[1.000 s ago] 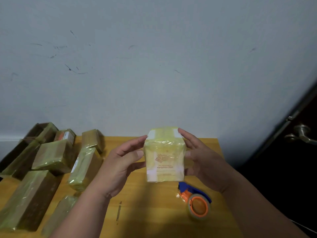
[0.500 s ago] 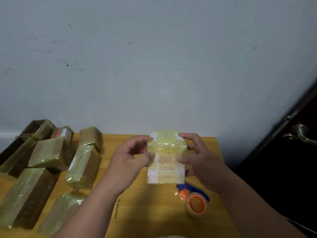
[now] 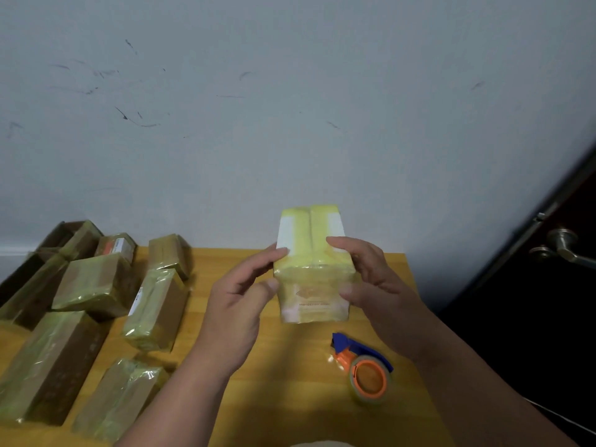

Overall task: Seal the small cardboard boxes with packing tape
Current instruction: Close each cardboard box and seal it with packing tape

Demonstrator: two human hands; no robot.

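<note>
The head view shows one small white box wrapped in yellowish tape, held up between two hands above the wooden surface. The left hand grips the box's left side, its fingers curled onto the top edge and its thumb pressing the front face. The right hand grips the right side the same way, fingers lying over the top and thumb on the front. The box is tilted so its taped top face, with a seam running down its middle, leans toward the camera; its long axis runs from the hands away toward the wall, and the printed front face points down and toward the person.

One tape dispenser, orange and blue with a clear roll, lies on the surface just below the right hand, not touching it. To the left of the left hand, well apart from it, lie about eight brown taped boxes in a loose group; the farthest ones overlap, so the count is uncertain. Far right of the right hand is one metal door handle.
</note>
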